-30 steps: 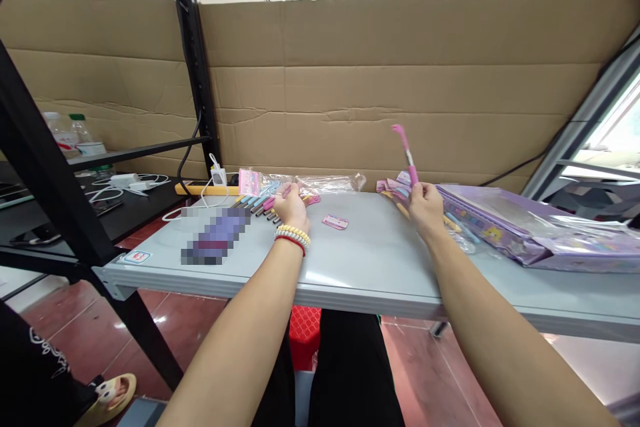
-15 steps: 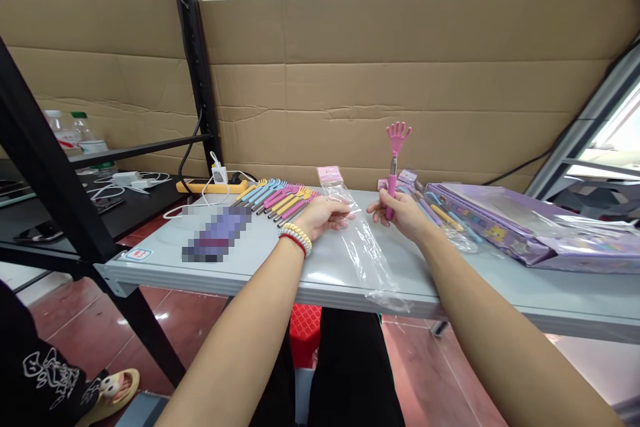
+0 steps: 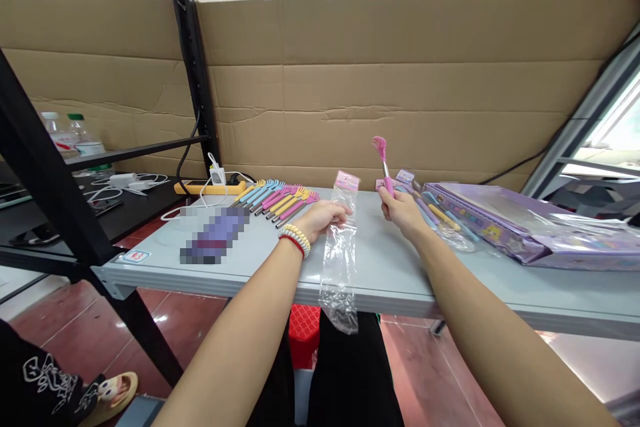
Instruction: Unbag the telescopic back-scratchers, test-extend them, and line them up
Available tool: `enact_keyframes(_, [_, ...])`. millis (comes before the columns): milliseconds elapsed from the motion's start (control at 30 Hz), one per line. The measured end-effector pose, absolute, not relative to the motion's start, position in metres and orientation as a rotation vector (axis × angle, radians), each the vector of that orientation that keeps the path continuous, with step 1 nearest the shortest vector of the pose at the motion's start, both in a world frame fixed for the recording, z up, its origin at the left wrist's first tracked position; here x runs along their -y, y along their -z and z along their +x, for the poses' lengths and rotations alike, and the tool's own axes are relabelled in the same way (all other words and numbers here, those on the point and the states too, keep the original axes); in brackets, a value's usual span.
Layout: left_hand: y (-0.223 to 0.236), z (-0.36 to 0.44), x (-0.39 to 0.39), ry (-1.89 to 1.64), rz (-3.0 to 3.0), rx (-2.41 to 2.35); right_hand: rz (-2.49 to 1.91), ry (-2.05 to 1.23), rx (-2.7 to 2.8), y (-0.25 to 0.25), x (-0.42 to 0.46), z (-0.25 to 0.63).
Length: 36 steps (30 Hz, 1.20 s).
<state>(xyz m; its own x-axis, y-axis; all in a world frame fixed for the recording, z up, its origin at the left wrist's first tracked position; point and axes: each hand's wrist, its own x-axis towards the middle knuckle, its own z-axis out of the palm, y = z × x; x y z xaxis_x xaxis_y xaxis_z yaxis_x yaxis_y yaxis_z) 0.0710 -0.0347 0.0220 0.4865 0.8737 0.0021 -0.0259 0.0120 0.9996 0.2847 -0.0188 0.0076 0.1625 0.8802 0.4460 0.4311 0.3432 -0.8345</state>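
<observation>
My left hand [image 3: 326,217] pinches a clear plastic bag [image 3: 340,260] near its pink header; the lower end hangs past the table's front edge. In my right hand [image 3: 401,209] is a pink back scratcher [image 3: 384,163], held by its handle, with the hand-shaped head tilted up and to the left. The bag and the scratcher are apart. Left of my left hand, several loose back scratchers [image 3: 277,200] in yellow, blue and pink lie in a slanting row. Beyond my right hand lie several bagged scratchers [image 3: 440,213].
A purple box [image 3: 500,233] with clear wrapping sits on the right of the grey table [image 3: 280,260]. A yellow power strip [image 3: 193,188] with a white charger is at the back left. Black rack posts [image 3: 193,60] stand left, and cardboard [image 3: 380,80] lines the back.
The bag has swung from a slant to nearly upright, its lower end moving left. The back scratcher has turned and tipped left, with its head slightly lower.
</observation>
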Motion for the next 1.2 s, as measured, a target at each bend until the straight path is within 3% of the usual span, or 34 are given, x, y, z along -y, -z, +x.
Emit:
enact_keyframes(467, [-0.018, 0.073, 0.037, -0.465, 1.589, -0.666, -1.044, -0.710, 1.494, -0.011, 0.032, 0.272])
enact_keyframes(767, [-0.021, 0.076, 0.038, -0.763, 1.416, -0.672, -0.994, -0.959, 1.586, -0.013, 0.037, 0.265])
enact_keyframes(1200, [-0.017, 0.077, 0.037, -0.897, 1.383, -0.715, -1.015, -0.954, 1.498, -0.015, 0.036, 0.264])
